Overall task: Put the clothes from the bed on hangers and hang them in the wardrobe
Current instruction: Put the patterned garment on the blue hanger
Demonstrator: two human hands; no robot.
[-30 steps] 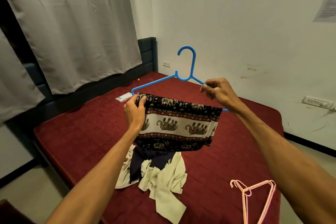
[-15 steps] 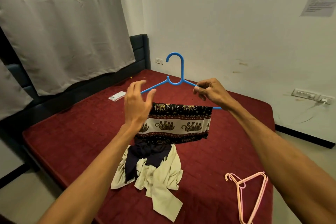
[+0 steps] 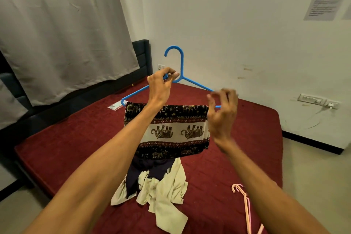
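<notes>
1. The elephant cloth [image 3: 176, 129] was hung over the bottom bar of the blue hanger [image 3: 182, 62]. It was held up in the air between the two hands.
2. The blue hanger was pinched by the left hand [image 3: 159, 89] just under its hook, with the fingers curled round it.
3. The right hand [image 3: 222, 114] was seen by the hanger's right end, with its fingers apart and loosely bent. It was blurred, so it could not be told if the hanger was touched.
4. Below the hands, a pile of clothes [image 3: 159, 190], cream and dark, was left on the red bed [image 3: 247, 138].
5. Pink hangers [image 3: 246, 203] were laid on the bed below the right hand, well apart from the pile.
6. A small packet [image 3: 114, 105] was seen on the bed, to the left of the left hand.
7. A grey curtain [image 3: 66, 34] was hung far behind the left hand, and a paper [image 3: 322, 0] was stuck on the wall above the right hand.
</notes>
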